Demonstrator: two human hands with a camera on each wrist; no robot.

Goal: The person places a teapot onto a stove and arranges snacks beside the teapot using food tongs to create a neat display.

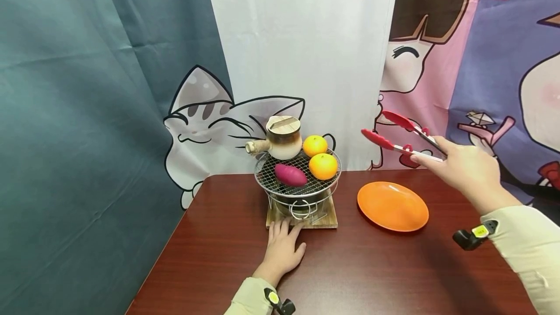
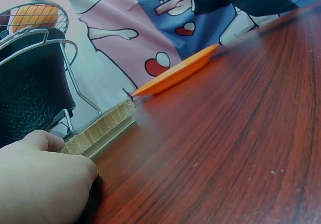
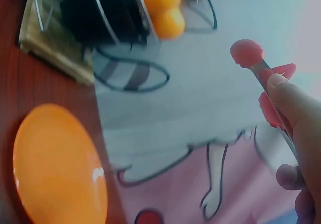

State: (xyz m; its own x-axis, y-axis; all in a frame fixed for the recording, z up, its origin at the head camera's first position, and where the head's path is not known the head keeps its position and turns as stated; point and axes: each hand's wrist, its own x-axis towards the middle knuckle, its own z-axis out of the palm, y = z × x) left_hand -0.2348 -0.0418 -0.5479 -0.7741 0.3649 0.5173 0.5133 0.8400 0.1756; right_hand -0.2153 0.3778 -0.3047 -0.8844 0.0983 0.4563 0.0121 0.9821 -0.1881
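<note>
In the head view my right hand (image 1: 472, 171) grips a pair of tongs with red tips (image 1: 378, 140), raised above and behind an orange plate (image 1: 393, 208). The two tong arms stand apart with nothing between them. My left hand (image 1: 280, 253) rests at the front edge of a wooden board (image 1: 330, 215), its fingers stretched onto it. On that board stands a small round grill (image 1: 265, 174) with a wire mesh top. The mesh carries a purple sweet potato (image 1: 290, 175), two oranges (image 1: 323, 166) and a small lidded pot (image 1: 284, 145) with a side handle.
The reddish-brown wooden table (image 1: 350, 276) has its left edge beside a dark teal curtain (image 1: 87, 159). A printed cartoon cloth (image 1: 306, 62) hangs behind the grill and plate. In the left wrist view the grill's dark bowl (image 2: 30, 88) sits close to my left hand.
</note>
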